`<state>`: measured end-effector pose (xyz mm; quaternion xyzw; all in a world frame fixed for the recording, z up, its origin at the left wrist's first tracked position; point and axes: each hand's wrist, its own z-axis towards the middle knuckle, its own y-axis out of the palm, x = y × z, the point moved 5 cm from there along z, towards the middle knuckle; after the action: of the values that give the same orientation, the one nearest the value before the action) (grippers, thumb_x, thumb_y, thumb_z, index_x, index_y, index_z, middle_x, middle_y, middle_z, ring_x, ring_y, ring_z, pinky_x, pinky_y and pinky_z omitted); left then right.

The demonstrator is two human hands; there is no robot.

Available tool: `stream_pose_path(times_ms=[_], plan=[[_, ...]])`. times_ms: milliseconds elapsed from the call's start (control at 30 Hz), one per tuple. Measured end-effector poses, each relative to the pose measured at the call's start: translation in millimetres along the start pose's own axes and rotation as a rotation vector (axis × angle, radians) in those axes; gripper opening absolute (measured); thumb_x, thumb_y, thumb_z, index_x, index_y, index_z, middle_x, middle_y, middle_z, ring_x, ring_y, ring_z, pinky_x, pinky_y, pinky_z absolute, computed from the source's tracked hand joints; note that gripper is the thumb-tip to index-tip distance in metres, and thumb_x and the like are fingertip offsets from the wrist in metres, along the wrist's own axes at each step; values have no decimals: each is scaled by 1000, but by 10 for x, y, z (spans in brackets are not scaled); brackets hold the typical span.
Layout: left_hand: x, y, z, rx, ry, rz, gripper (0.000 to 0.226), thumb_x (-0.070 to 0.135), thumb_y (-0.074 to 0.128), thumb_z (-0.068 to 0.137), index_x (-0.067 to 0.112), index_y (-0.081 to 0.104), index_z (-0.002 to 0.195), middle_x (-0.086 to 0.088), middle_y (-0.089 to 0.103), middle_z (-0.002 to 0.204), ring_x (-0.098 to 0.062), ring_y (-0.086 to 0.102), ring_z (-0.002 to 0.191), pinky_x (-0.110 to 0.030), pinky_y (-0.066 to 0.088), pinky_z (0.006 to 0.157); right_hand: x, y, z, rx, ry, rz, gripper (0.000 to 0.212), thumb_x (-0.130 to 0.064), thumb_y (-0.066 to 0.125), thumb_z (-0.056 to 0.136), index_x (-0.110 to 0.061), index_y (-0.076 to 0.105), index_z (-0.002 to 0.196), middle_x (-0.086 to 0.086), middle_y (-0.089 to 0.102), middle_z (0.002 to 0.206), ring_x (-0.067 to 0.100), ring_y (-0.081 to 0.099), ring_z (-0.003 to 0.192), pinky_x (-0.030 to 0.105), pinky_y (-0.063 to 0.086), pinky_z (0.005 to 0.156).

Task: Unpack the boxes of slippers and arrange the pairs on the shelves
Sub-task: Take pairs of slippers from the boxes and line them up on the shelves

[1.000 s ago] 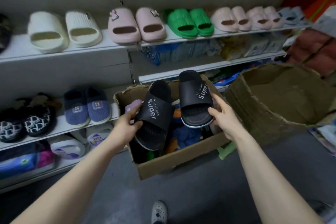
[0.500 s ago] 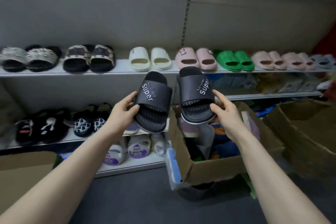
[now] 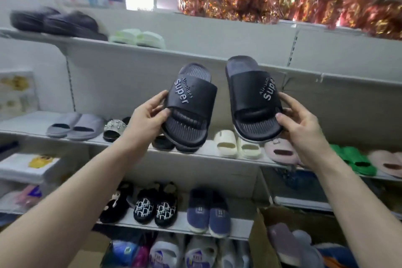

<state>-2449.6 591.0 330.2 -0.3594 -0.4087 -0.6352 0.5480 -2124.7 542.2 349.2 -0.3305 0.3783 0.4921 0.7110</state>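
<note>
A: What do my hands hold?
B: My left hand grips one black slipper. My right hand grips the other slipper, up by the shelves.

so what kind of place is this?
Likely a small shop or stockroom: white tiered shelves lined with slipper pairs such as the green slides, an open cardboard box of stock, and each hand holding a black "Super" slide.
</note>
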Motion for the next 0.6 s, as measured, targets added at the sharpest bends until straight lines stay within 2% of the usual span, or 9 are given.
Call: stream_pose_path(times_ms=[100,167,233,333,400,500,567,600], plan=[[262,-131,466,73,24,-47,46,0,46,98,15,44,141,-10,65,112,-15,63,88,-26,58,76,-276,309,540,-12,-43,9,45,-4,51,98,-27,53,137,3,66,104,17,70,91,29,58,70],[401,-177,806,106,29,-77,44,0,45,99,15,45,140,-4,66,101,-10,64,78,-22,58,64,-438,506,911,-26,-44,11,42,-3,49,98,-24,55,134,1,67,99,17,69,86,29,60,64],[518,-168,1149,103,23,-97,36,0,42,100,15,52,131,0,66,95,-5,65,68,-19,55,55,-523,672,1289,-31,8,65,38,1,47,97,-21,56,127,6,66,103,22,67,86,33,62,65],[602,-132,1659,92,-31,-44,29,1,39,101,10,60,118,-2,65,91,-9,62,69,-18,54,52,-526,872,1838,-8,134,155,22,4,45,97,-13,54,108,14,60,106,23,62,80,29,59,51],[578,-98,1970,94,-61,16,24,2,40,100,9,61,110,-5,63,88,-11,59,68,-19,53,49,-483,974,2142,1,190,181,14,3,46,97,-8,51,103,18,56,106,22,60,76,27,56,46],[527,-14,2343,90,-95,59,20,0,42,99,5,62,100,-9,61,84,-14,59,68,-22,55,48,-416,1110,2464,-22,222,165,13,3,47,98,4,53,109,22,55,110,22,60,77,31,58,48],[483,23,2535,107,-109,78,19,1,42,99,3,60,94,-12,60,86,-17,59,71,-24,57,50,-397,1179,2617,-27,223,121,8,-3,47,100,3,54,102,24,55,115,23,61,79,33,60,53],[458,26,2644,124,-99,100,19,4,43,100,2,60,93,-15,60,89,-18,60,73,-26,58,53,-387,1205,2688,-43,221,57,14,-10,47,102,2,53,106,25,54,121,24,60,83,35,61,58]])
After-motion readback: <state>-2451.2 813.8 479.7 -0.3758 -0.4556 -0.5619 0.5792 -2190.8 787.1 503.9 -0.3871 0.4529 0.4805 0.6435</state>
